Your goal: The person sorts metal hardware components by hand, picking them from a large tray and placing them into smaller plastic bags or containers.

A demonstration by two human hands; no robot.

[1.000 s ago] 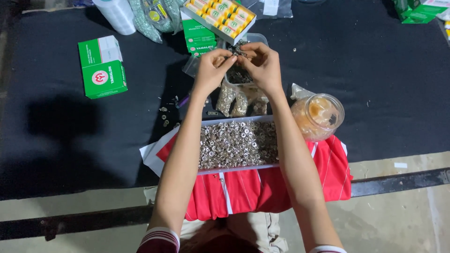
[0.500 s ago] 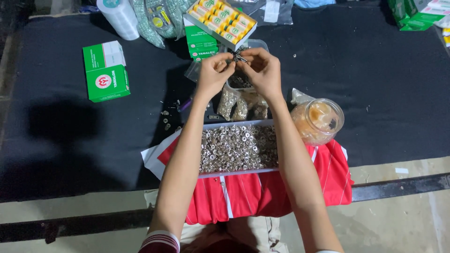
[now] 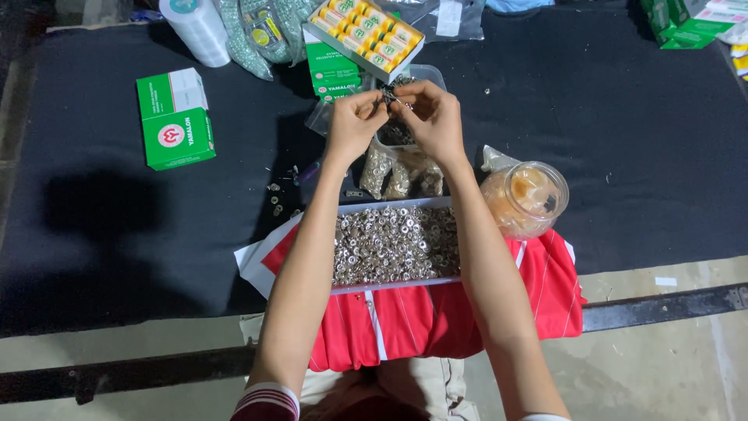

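**Two hands pinch a small metal piece above a clear tub**

Both bare hands meet over the far middle of the black cloth-covered table [image 3: 117,226]. The left hand [image 3: 354,121] and the right hand [image 3: 432,117] have their fingertips pressed together on one small silvery metal piece [image 3: 389,96], held between them in the air. The piece is too small to tell its exact shape. It hangs just above a clear plastic tub [image 3: 425,76] with dark small parts inside, and just beside the corner of an open box of yellow-and-green thread spools [image 3: 366,35].

Below the hands, nearer the person, lie several small clear bags of metal bits [image 3: 401,175]. Nearer still sits a shallow rectangular tray filled with silvery metal snap buttons [image 3: 393,243]; both forearms cross above it. The tray rests on a red garment with white stripes [image 3: 545,300], which hangs over the table's near edge.

To the right of the tray, touching the garment, stands a round clear plastic jar with amber contents [image 3: 526,199]. On the left, well apart from the hands, lies a green-and-white cardboard box [image 3: 175,117]. A second green box [image 3: 333,72] lies just beside the spool box. A white cylindrical roll [image 3: 199,27] stands at the far left edge, next to bags of greenish beaded trim [image 3: 261,35]. A few loose metal bits [image 3: 276,199] are scattered on the cloth left of the left forearm.
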